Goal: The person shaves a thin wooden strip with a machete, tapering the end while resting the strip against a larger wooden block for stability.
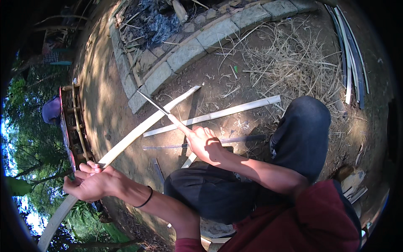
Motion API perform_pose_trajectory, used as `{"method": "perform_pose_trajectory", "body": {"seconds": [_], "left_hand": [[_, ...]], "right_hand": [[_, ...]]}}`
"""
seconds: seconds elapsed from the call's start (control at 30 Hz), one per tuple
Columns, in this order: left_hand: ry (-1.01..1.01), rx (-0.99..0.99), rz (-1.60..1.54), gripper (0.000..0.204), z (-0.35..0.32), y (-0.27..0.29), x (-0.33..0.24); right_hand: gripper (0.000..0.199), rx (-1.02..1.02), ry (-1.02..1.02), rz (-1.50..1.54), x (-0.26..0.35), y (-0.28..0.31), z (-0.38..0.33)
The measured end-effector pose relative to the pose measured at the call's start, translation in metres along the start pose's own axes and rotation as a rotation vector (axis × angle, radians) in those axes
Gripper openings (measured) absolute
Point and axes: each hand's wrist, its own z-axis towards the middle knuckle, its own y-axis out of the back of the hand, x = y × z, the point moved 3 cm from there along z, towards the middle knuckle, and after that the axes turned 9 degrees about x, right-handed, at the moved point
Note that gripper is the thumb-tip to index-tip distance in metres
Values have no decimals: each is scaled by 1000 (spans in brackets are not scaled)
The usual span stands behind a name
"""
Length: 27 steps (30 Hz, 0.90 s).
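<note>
My left hand (94, 182) is closed around a long pale bamboo strip (135, 133), which slants up from the lower left toward the middle. Its far end looks thin and slightly frayed. In my right hand (205, 143) is a knife (153, 103), its narrow blade pointing up and left and crossing the strip near the far end. The index finger lies along the knife toward the blade, and the handle is mostly hidden in the palm. Beyond my right hand, a second pale bamboo strip (222, 114) lies on the ground.
A stone border (184, 55) edges a pit of grey ash (157, 27). Curly shavings (294, 63) are heaped at the upper right, beside several long strips (349, 54). A bamboo bench (76, 115) stands at the left. My bent knees (304, 134) are close below.
</note>
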Motion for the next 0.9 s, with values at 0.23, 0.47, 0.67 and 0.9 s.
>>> {"method": "perform_pose_trajectory", "body": {"seconds": [0.23, 0.47, 0.67, 0.9], "left_hand": [[-54, 121, -11, 17, -4, 1, 0], [-28, 123, 12, 22, -5, 4, 0], [-19, 160, -47, 23, -2, 9, 0], [-31, 156, -5, 22, -2, 6, 2]], "right_hand": [[71, -117, 98, -57, 8, -16, -6], [82, 53, -122, 47, -26, -8, 29], [81, -19, -108, 48, -40, -19, 39], [76, -96, 57, 103, -13, -7, 28]]}}
